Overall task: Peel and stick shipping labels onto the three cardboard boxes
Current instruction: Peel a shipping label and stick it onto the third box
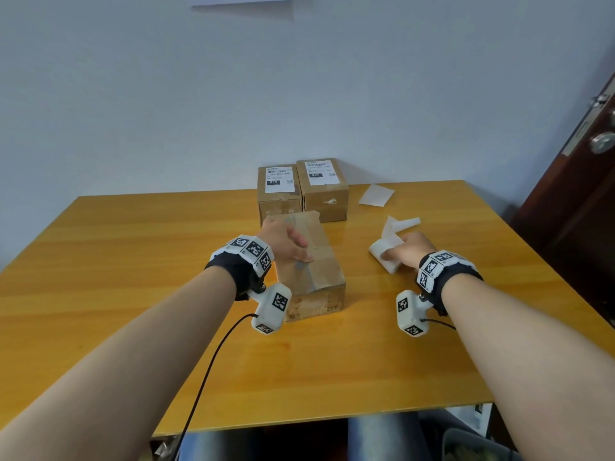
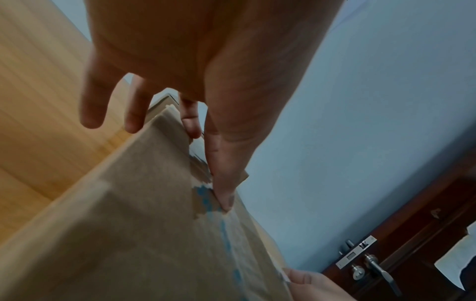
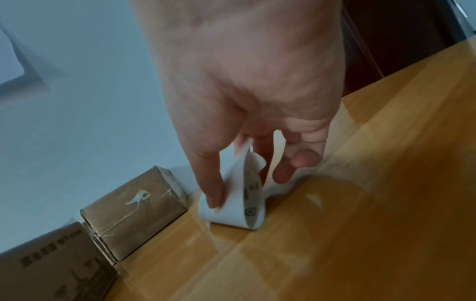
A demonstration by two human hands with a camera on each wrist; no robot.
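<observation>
An unlabelled cardboard box (image 1: 316,274) lies in the middle of the yellow table (image 1: 133,267). My left hand (image 1: 286,242) rests on its far left part, fingers (image 2: 136,114) straight down the left side and the thumb on the taped top (image 2: 159,224). Behind it stand two boxes with white labels on top, one left (image 1: 279,194) and one right (image 1: 322,189). To the right, my right hand (image 1: 407,252) pinches a curled white label sheet (image 1: 386,256) on the table. The right wrist view shows the thumb pressing the sheet (image 3: 231,211), which is printed with 480.
Two pieces of white backing paper lie at the right, one (image 1: 376,194) near the back and one (image 1: 401,224) just beyond my right hand. A dark door (image 1: 579,201) stands at the right. The wall runs along the table's back edge.
</observation>
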